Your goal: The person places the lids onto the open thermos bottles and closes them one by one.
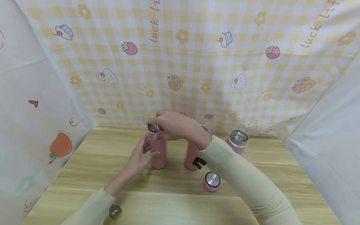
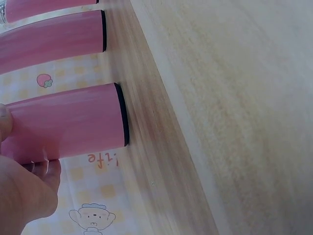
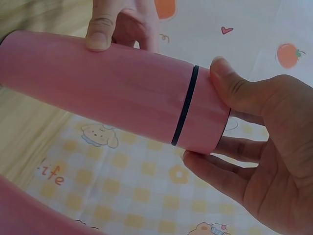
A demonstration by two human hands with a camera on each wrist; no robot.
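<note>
A pink thermos bottle point(image 1: 158, 153) stands upright on the wooden table, left of the middle. My left hand point(image 1: 141, 157) holds its body, thumb on the near side and fingers around the far left side. From above, my right hand point(image 1: 177, 125) grips the bottle's pink lid point(image 3: 208, 112) between thumb and fingers. In the right wrist view a dark ring runs between lid and body. The left wrist view shows the bottle's black base rim point(image 2: 122, 115) down at the table.
A second pink bottle point(image 1: 192, 155) stands to the right, partly behind my right forearm. Further right is a pink bottle with its steel mouth uncovered point(image 1: 238, 137). A loose pink lid with a silver top point(image 1: 212, 180) lies in front. A checked curtain point(image 1: 191, 68) hangs behind the table.
</note>
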